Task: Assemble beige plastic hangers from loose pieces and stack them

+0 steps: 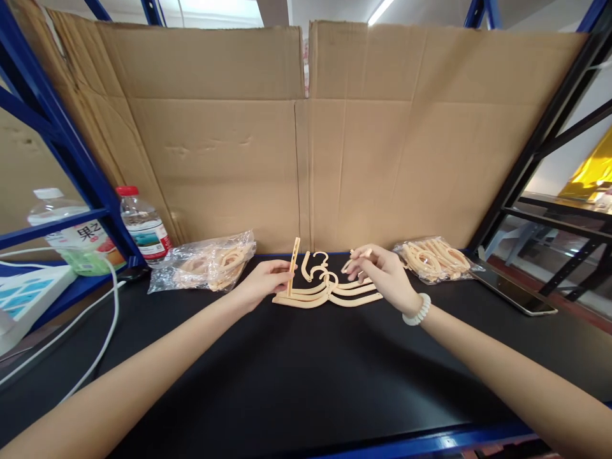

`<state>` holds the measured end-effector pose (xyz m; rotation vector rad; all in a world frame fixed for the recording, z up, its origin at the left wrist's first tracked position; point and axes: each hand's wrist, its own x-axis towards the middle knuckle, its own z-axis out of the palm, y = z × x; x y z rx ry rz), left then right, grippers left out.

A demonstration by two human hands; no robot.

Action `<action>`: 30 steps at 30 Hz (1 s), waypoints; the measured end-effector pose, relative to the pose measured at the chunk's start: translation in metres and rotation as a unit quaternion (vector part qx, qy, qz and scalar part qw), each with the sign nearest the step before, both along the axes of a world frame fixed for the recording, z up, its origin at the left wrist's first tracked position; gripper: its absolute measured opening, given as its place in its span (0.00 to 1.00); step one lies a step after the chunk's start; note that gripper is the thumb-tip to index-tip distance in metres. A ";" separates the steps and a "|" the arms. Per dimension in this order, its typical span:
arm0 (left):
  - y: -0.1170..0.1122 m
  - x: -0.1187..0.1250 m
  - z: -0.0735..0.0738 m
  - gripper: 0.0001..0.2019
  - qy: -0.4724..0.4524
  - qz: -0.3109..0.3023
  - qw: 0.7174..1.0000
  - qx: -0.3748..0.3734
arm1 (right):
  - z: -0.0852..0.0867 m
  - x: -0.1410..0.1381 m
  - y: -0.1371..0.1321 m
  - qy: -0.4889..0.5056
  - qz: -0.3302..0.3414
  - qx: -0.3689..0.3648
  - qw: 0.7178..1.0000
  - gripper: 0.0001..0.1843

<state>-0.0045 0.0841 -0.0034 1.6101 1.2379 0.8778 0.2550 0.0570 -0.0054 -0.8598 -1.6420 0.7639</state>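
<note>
My left hand [264, 282] is closed round a flat beige plastic hanger piece [293, 256] and holds it upright on the black table top [306, 376]. My right hand [380, 272] pinches a small beige part [359, 256] between its fingertips. Between the two hands lies a small stack of assembled beige hangers [329, 291] with their hooks pointing to the back. A white bead bracelet [417, 311] sits on my right wrist.
A clear bag of beige parts [210, 261] lies at the back left, another bag [433, 258] at the back right. Two water bottles [143, 224] stand at the left by a blue rack. A white cable [102, 335] crosses the left side. A phone [514, 292] lies at the right. Cardboard [306, 140] walls the back.
</note>
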 end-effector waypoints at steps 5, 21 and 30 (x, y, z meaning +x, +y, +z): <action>-0.039 0.023 -0.030 0.17 -0.165 0.007 0.986 -0.019 | -0.019 -0.020 -0.014 0.163 0.137 -0.165 0.963 0.15; -0.063 0.031 -0.051 0.15 -0.209 0.002 0.978 -0.011 | -0.049 -0.021 -0.029 0.181 0.141 -0.244 0.942 0.19; -0.070 0.033 -0.048 0.06 -0.186 -0.044 0.980 0.059 | -0.046 -0.026 -0.032 0.172 0.181 -0.299 0.921 0.10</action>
